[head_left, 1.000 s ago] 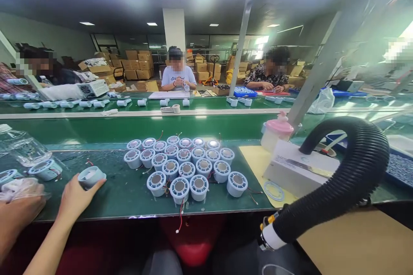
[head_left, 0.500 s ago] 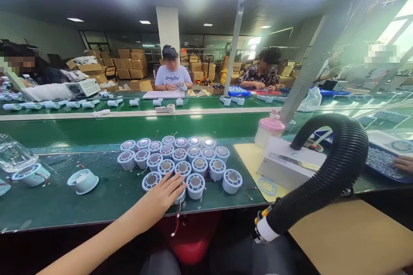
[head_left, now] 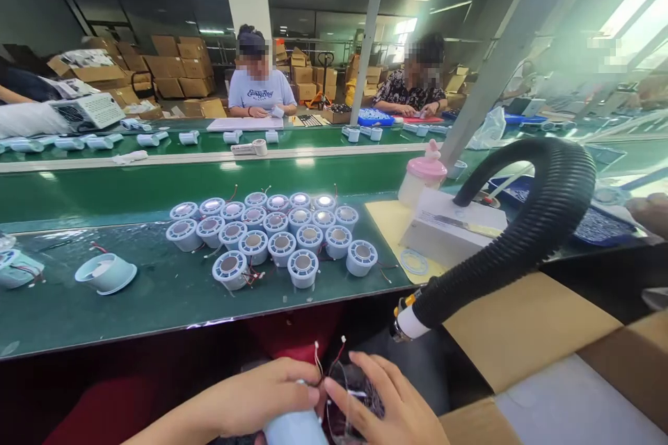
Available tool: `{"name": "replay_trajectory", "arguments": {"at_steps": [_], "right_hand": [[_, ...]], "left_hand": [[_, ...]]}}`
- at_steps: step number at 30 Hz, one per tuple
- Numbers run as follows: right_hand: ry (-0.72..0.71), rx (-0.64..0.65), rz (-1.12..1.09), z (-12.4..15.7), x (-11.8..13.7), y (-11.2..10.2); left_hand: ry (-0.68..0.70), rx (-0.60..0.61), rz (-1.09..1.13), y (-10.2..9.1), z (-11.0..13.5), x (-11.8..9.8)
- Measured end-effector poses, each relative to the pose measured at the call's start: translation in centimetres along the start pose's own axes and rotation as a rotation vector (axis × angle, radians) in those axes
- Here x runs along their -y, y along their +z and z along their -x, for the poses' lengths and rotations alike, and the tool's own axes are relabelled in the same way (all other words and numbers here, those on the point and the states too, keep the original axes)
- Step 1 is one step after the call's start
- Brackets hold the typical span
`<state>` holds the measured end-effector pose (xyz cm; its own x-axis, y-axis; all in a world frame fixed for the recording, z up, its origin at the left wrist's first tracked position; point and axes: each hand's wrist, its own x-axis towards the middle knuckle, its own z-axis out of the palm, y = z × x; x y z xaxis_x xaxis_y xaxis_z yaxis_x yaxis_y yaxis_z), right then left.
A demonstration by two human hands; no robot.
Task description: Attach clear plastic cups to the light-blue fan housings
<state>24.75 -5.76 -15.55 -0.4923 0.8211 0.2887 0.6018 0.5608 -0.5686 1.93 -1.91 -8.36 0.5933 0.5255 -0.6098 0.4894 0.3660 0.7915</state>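
Note:
Below the table edge, my left hand is closed round a pale blue cylindrical fan part; thin red and white wires stick up from it. My right hand meets it from the right, fingers curled on a clear round piece pressed against the part. On the green table above stands a cluster of several matching blue-white round parts with short wires. A single pale blue housing lies apart at the left.
A black ribbed hose arches over the table's right side above a white box, a pink-capped bottle and a yellow mat. An open cardboard box sits at my right. People work across the conveyor; another person's hand shows far right.
My left hand left the single housing, reached the front row of the cluster, took one part and brought it down to my lap. My right hand came in. The view tilted down.

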Motion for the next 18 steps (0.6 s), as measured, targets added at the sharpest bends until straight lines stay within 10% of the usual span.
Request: {"name": "replay_trajectory", "arguments": {"at_steps": [3,6,10,18], "right_hand": [[-0.119,-0.088,0.305,-1.0,0.9,-0.4],[-0.014,-0.015,0.163,-1.3,1.7,-1.5],[0.122,0.176,-0.143,-1.2,2.3,-3.2],[0.337,0.018,-0.437,-1.4,2.8,-4.0]], "left_hand": [[0.099,0.022,-0.317,0.9,-0.3,-1.3],[0.165,-0.062,-0.464,1.3,0.1,-2.3],[0.193,-0.250,-0.403,1.6,0.1,-1.8],[0.411,-0.378,-0.149,2.7,-2.2,1.9]]}}
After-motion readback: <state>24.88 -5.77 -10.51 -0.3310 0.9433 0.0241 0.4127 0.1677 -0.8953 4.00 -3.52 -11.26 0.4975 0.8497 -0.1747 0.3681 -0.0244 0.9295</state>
